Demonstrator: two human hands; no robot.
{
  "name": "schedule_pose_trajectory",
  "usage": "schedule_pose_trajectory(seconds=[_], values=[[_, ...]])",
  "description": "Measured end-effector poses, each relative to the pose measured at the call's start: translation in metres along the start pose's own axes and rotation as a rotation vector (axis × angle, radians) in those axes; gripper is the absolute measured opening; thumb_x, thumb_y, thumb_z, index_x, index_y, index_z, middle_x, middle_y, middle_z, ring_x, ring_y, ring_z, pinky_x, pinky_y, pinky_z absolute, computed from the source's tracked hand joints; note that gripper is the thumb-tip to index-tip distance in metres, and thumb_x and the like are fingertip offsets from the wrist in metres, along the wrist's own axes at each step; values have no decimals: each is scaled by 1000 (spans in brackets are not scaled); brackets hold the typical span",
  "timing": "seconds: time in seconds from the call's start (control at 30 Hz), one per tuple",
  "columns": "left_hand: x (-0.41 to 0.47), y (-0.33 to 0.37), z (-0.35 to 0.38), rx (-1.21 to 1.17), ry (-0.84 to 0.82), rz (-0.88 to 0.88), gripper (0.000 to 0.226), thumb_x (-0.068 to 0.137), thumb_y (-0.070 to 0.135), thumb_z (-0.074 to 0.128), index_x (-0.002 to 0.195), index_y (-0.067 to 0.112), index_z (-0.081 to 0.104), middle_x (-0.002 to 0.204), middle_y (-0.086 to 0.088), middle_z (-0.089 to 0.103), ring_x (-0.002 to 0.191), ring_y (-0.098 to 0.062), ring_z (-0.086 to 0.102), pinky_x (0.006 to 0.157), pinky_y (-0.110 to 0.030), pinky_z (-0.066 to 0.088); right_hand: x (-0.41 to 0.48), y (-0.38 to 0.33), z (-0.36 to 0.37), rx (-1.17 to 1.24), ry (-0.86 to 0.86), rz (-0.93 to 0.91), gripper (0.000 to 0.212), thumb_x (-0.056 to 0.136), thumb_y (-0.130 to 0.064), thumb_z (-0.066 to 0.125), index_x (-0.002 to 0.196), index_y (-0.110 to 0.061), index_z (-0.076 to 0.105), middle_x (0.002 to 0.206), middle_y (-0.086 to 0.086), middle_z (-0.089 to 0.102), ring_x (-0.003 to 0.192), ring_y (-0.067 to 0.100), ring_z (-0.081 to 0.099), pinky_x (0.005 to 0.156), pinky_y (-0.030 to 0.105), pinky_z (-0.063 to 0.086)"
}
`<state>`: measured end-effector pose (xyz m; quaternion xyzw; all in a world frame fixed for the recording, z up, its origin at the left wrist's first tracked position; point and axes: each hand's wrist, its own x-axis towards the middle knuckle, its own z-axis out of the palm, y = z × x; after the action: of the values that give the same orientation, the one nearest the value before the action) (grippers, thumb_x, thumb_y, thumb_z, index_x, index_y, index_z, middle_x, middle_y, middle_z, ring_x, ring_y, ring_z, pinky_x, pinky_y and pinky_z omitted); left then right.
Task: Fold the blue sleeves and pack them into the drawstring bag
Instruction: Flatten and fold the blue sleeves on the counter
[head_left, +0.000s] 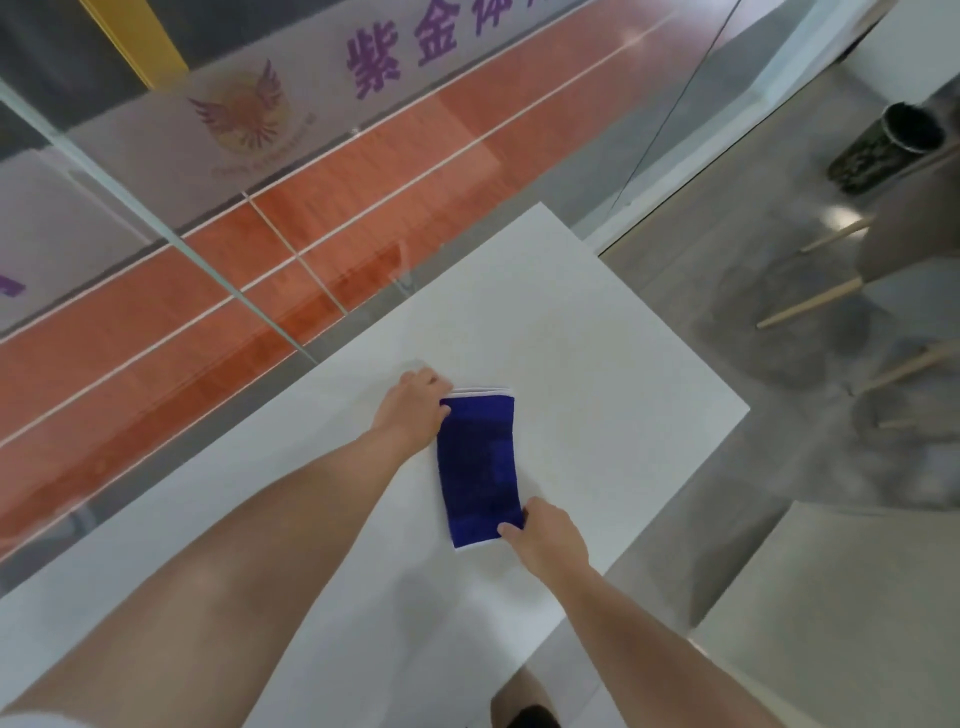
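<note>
Right now the sleeves (479, 467) are lying flat on the white surface (597, 338), nearer its right edge than its left and well back from the far corner, with the white hems showing at both short ends. At the far hem several white edges are showing in a stack, so more than one layer is probably lying here, aligned. The left hand (415, 410) is curling over the far left corner of the fabric, fingers bent and pressing or pinching there; whether anything is actually gripped cannot be told. The right hand (545, 535) is closing on the near right corner, thumb on top of the cloth and fingers tucked at its edge. Holding opposite corners is likely keeping the stretchy fabric taut and square, ready for folding one end over the other. No drawstring bag is showing in view.
</note>
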<state>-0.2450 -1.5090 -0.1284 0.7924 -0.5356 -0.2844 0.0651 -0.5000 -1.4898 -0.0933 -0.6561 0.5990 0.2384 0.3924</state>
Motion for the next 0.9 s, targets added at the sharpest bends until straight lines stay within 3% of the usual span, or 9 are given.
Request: schedule_pose_trajectory(seconds=[0.1,0.33,0.5,0.6,0.7,0.83,0.9], values=[[-11,-2,0,32,22,-16,15,92,18,59,104,12,67,115,-8,57,104,-33,57,86,-39,46,-1,-3,9,53,-7,-23,17,88,-34,61,84,-20,52,85,-3,60,74,18,58,66,32,49],[-97,-45,-13,-82,-5,-356,8,79,19,53,72,19,56,90,-7,61,84,-33,64,72,-37,53,-24,-22,1,75,-40,-205,12,87,-28,62,84,-19,54,79,-4,59,66,12,53,58,23,44],[-204,-71,-43,-285,-39,-619,14,74,16,62,75,11,75,71,-6,70,71,-25,66,58,-29,47,-44,-59,-2,-77,-103,-421,11,88,-33,63,91,-22,63,86,-6,64,76,11,59,64,23,45],[-289,-76,-56,-437,72,-765,9,76,17,68,68,13,72,67,-2,66,68,-22,63,54,-24,43,-70,-89,11,-165,-150,-555,16,88,-32,65,96,-18,66,88,-3,65,81,16,61,69,27,46],[-375,-79,-64,-559,233,-902,19,78,18,67,60,20,61,67,5,60,73,-19,60,55,-25,39,-105,-120,37,-217,-195,-674,18,87,-33,68,92,-16,68,84,1,67,77,20,62,71,33,49],[-477,-87,-68,-642,358,-1051,16,77,22,70,65,20,59,76,2,62,79,-20,59,56,-25,37,-160,-151,82,-235,-288,-773,17,87,-32,70,85,-16,65,72,2,65,62,18,58,58,31,46],[-522,-92,-67,-661,420,-1104,11,80,22,70,72,20,62,81,2,63,81,-19,58,55,-25,37,-184,-164,111,-286,-320,-827,19,87,-32,70,87,-14,66,72,3,65,62,19,58,60,32,46]])
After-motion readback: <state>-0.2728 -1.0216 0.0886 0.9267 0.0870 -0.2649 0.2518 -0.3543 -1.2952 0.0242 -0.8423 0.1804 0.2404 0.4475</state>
